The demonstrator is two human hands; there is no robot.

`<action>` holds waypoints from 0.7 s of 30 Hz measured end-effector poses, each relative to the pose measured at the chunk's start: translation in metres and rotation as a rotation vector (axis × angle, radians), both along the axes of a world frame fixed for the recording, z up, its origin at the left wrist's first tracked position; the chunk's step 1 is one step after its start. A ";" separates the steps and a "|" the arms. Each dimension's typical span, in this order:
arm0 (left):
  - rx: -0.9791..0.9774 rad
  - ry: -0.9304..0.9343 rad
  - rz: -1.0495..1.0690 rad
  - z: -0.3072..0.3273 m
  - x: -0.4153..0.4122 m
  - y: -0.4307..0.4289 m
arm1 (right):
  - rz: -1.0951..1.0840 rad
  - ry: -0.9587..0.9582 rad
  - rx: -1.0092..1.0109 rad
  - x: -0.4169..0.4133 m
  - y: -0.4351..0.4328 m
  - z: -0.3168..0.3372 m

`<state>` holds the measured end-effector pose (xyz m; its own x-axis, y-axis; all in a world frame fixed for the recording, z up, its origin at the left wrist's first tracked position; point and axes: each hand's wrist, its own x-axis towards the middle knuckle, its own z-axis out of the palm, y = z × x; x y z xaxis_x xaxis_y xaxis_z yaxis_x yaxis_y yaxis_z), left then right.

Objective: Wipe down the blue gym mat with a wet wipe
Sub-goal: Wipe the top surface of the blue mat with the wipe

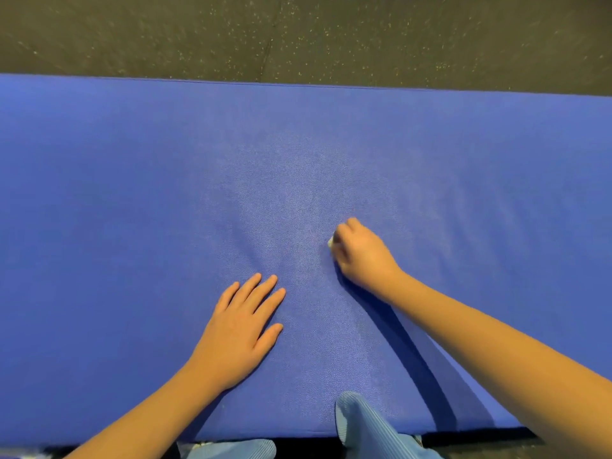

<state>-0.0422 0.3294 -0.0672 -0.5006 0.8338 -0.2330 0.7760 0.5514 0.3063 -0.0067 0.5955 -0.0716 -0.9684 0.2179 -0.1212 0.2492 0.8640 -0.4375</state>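
Note:
The blue gym mat (165, 180) stretches across the whole view from left to right. My right hand (362, 255) presses down on the mat a little right of centre, its fingers curled around a wet wipe (330, 241). Only a small white corner of the wipe shows at the fingertips; the rest is hidden under the hand. My left hand (240, 329) lies flat on the mat, palm down and fingers spread, below and to the left of the right hand. It holds nothing.
Dark speckled rubber flooring (298, 34) lies beyond the mat's far edge. A knee in light blue ribbed fabric (361, 422) rests on the mat's near edge, with more of that fabric (238, 448) at the bottom of the view.

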 end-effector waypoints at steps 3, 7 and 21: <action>-0.003 -0.007 0.000 0.000 0.000 0.000 | 0.331 -0.053 -0.045 0.014 -0.003 0.007; 0.014 -0.008 -0.027 0.000 -0.006 0.001 | 0.092 0.001 0.086 -0.014 0.034 -0.002; -0.118 0.109 -0.002 -0.015 -0.062 0.013 | -0.137 0.119 0.066 -0.040 0.053 -0.013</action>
